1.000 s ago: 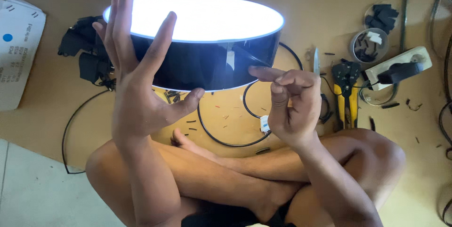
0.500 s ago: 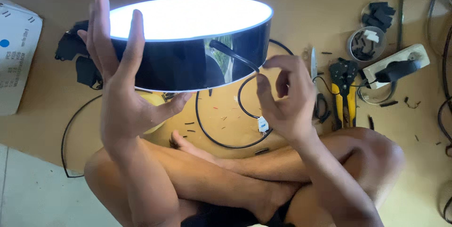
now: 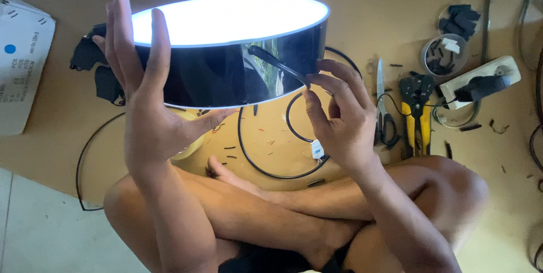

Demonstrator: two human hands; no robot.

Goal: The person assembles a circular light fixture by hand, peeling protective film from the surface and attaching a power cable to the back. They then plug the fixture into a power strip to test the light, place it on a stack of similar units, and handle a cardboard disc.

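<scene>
Two hands hold a glossy black round lamp with a glowing white face (image 3: 226, 52) in the air: left hand (image 3: 150, 120) spread flat against its left side, right hand (image 3: 339, 117) pinching its thin black cable (image 3: 277, 63) on the right.

Round lamp (image 3: 226, 52): glossy black drum wall, glowing white top face, tilted, raised above the floor between 2 hands. Black cable (image 3: 277, 66) running across the wall, looping down onto brown cardboard below.
</scene>
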